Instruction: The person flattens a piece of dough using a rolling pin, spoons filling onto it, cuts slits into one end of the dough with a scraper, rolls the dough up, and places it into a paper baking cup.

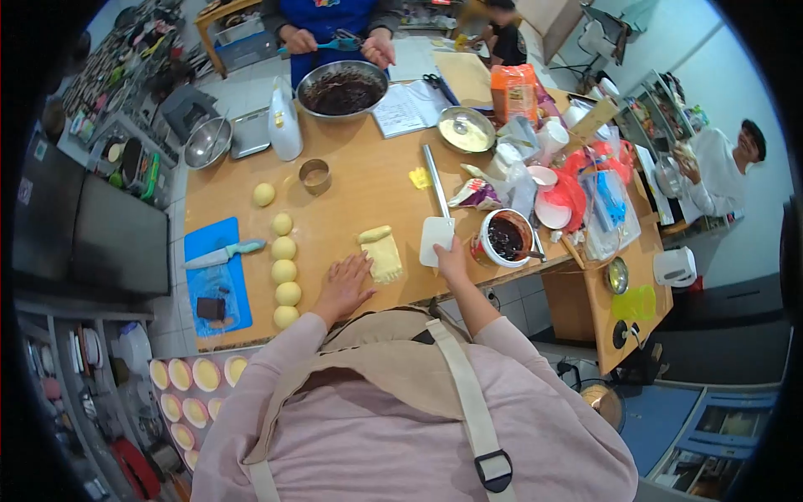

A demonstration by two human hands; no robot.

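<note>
Head: scraper point(432, 239) in right grip point(452, 258).

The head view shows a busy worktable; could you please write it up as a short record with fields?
Left hand: spread flat, fingertips at the left edge of a dough sheet
Right hand: holding a white dough scraper
Dough sheet: far end rolled, near edge jagged
Dough balls: six, five lined up, one apart
Blue cutting board: knife, dark brown block
Across the table: person in blue apron, steel bowl

Bright, diffuse illumination across the table point(368, 184); glints on the metal bowl point(206, 149) at far left. Wide-angle curvature bends the margins; corners fall to black.
</note>
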